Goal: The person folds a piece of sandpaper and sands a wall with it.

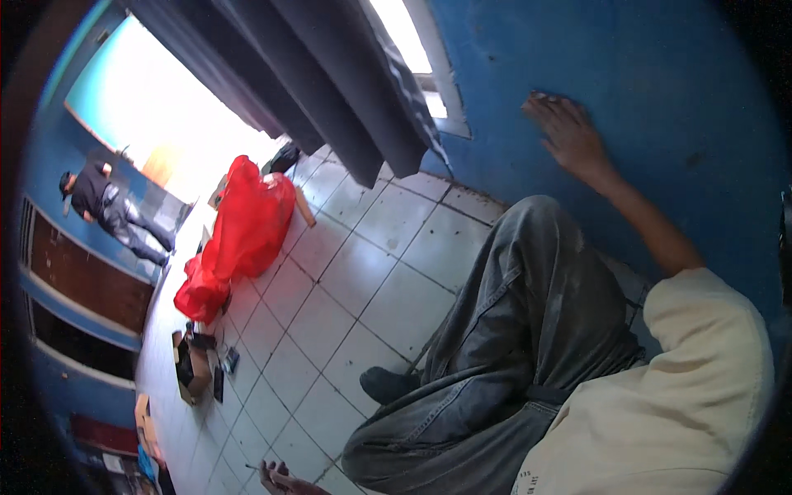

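Observation:
My right hand lies against the blue wall, its fingers stretched out and close together. Whether anything thin is beneath the palm is hidden. At the lower edge, my left hand is partly cut off by the picture. A thin pale stick that looks like a cigarette pokes out from between its bent fingers. My legs in dark grey trousers are folded on the white tiled floor, between the two hands.
A dark curtain hangs beside a window frame. Red plastic sheeting covers something on the floor. Nearer stands an open cardboard box with small dark items beside it. Another person stands at the far left.

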{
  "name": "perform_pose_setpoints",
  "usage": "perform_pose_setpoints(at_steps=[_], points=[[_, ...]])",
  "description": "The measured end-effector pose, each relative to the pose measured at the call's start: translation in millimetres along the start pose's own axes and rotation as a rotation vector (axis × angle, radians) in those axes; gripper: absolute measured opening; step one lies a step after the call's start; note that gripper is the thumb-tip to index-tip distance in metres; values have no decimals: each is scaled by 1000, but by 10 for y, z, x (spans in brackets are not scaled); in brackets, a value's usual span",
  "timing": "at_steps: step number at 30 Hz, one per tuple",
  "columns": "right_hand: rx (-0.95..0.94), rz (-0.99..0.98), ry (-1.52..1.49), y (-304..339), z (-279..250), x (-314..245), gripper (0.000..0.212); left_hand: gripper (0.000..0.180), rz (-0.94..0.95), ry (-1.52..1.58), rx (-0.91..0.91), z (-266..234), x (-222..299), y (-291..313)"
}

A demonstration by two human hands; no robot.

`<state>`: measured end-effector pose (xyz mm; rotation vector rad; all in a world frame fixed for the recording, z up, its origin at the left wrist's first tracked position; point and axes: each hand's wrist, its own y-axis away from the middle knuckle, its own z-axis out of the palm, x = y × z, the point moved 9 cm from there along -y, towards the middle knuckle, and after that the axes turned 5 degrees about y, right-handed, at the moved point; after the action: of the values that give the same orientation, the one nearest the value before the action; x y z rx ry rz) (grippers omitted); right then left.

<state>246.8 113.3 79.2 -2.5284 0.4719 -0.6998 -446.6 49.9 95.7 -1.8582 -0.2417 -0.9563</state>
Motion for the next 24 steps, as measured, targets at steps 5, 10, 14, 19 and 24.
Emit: perform_pose_setpoints(at_steps=[5, 10, 14, 19, 24], points=[[-77, 73, -68, 609, 37, 229, 72, 43, -1, -57, -137, -26, 135, 41], [-18, 155, 0, 949, 61, 353, 69, 74, 104, 663, -155, -315, 1237, 158], [108, 100, 109, 526, -115, 283, 68, 88, 415, 844, -122, -313, 1991, 404], [235, 45, 49, 70, -157, 63, 66, 90, 679, 1087, -385, -95, 2500, 635], [293, -40, 42, 379, -16, 40, 64, 91, 679, 1060, -356, -161, 2490, 648]])
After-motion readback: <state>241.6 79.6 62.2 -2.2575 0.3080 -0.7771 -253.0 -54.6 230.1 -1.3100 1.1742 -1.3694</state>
